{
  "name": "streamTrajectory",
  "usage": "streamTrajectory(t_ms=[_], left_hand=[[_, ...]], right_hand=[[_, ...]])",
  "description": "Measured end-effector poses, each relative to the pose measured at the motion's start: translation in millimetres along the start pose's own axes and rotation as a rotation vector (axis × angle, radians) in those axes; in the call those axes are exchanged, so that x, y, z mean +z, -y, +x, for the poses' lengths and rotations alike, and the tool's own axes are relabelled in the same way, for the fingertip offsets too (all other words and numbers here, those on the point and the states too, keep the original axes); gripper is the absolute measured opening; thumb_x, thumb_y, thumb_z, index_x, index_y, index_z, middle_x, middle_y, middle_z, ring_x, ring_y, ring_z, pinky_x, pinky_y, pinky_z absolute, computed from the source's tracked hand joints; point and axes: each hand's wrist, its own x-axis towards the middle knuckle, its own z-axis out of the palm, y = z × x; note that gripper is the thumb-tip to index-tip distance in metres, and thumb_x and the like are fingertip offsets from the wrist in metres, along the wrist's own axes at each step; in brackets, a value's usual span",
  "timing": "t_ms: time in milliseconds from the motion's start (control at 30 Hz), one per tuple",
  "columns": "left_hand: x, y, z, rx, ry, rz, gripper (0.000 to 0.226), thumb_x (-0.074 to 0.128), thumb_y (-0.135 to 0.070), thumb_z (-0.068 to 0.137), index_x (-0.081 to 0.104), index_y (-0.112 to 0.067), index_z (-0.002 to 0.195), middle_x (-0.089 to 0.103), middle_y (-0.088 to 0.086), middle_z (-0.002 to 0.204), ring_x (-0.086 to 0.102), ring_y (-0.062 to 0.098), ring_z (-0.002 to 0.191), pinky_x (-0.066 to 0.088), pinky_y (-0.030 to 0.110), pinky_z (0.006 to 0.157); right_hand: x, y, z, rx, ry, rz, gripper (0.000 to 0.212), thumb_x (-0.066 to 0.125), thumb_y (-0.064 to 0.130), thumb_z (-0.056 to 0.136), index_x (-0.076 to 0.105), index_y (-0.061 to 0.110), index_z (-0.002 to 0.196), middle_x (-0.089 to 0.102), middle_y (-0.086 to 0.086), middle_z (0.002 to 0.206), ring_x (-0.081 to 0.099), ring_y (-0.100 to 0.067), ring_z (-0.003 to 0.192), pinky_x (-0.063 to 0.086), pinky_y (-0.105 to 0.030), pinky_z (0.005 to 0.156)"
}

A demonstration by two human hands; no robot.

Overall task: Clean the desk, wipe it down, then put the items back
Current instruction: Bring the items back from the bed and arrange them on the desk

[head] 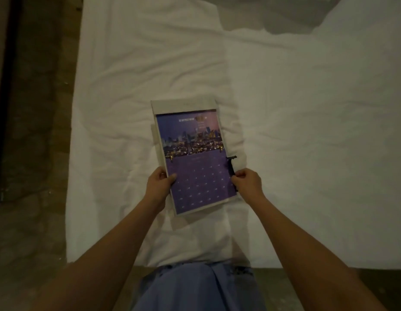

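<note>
Head view. A calendar (195,158), purple with a city skyline print and backed by a pale board, is held at centre frame over a white sheet (307,131) spread on a bed. The left hand (160,184) grips its edge at 9 o'clock, thumb laid on the printed face. The right hand (247,181) is curled on the edge at 3 o'clock, pinching a small dark clip-like object (231,164) against it; what that object is cannot be told. The calendar appears light, flat and fairly stiff, though its glossy sheets are likely slippery and crease easily. Holding opposite long edges, as here, should keep it from bending.
</note>
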Motion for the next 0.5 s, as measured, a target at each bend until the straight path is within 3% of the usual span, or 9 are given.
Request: streamTrajectory(t_ms=[233, 333, 500], left_hand=[[-21.3, -39.6, -66.0, 0.158, 0.101, 0.075, 0.016, 0.052, 0.001, 0.091, 0.051, -0.009, 0.079, 0.06, 0.011, 0.083, 0.059, 0.023, 0.071, 0.049, 0.032, 0.061], [-14.6, -67.7, -101.6, 0.232, 0.203, 0.108, 0.015, 0.052, 0.002, 0.091, 0.052, -0.009, 0.081, 0.061, 0.011, 0.084, 0.059, 0.025, 0.075, 0.05, 0.033, 0.065], [34.4, -104.5, -165.7, 0.376, 0.428, 0.202, 0.014, 0.053, 0.002, 0.089, 0.053, -0.009, 0.081, 0.061, 0.011, 0.085, 0.059, 0.028, 0.08, 0.05, 0.034, 0.067]], right_hand=[[-45.4, 8.9, -68.4, -0.047, -0.109, 0.142, 0.008, 0.064, 0.003, 0.083, 0.061, 0.003, 0.091, 0.06, -0.009, 0.085, 0.057, -0.022, 0.079, 0.049, -0.033, 0.074], [-74.4, 8.8, -109.8, -0.059, -0.187, 0.218, 0.011, 0.064, 0.002, 0.083, 0.063, -0.002, 0.093, 0.06, -0.01, 0.082, 0.056, -0.023, 0.075, 0.047, -0.03, 0.07], [-132.0, -19.7, -175.8, -0.075, -0.342, 0.339, 0.006, 0.063, 0.002, 0.083, 0.059, 0.006, 0.085, 0.061, -0.01, 0.08, 0.057, -0.022, 0.072, 0.047, -0.027, 0.066]])
